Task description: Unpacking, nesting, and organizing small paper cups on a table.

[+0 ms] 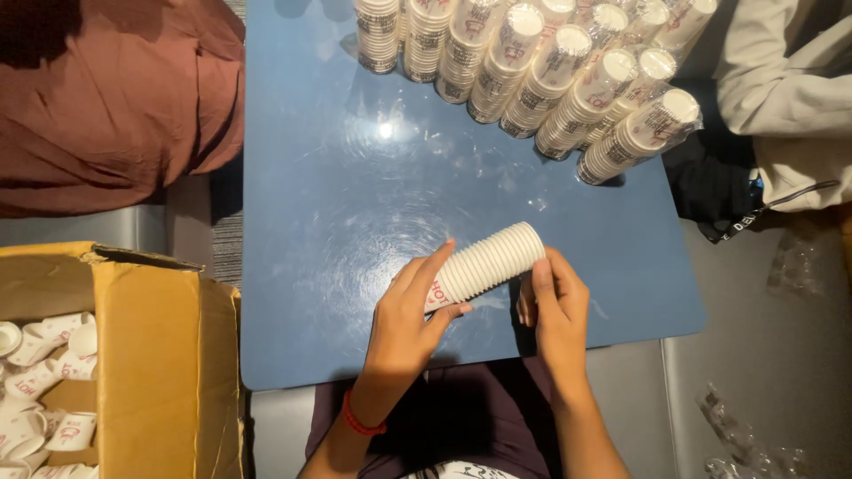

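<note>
A short stack of white paper cups [486, 264] lies tilted just above the blue table [355, 195], its open rims pointing up-right. My left hand [410, 310] grips its lower end, where red print shows. My right hand [552, 300] touches the stack's upper end from the right, fingers curled. At the table's far edge lean several long stacks of cups wrapped in clear plastic [568, 75].
An open cardboard box [151, 355] at lower left holds several loose paper cups [40, 372]. A person in a rust-red garment [115, 98] sits at upper left, another in a beige sleeve [790, 89] at upper right. Clear plastic wrap [745, 435] lies at lower right.
</note>
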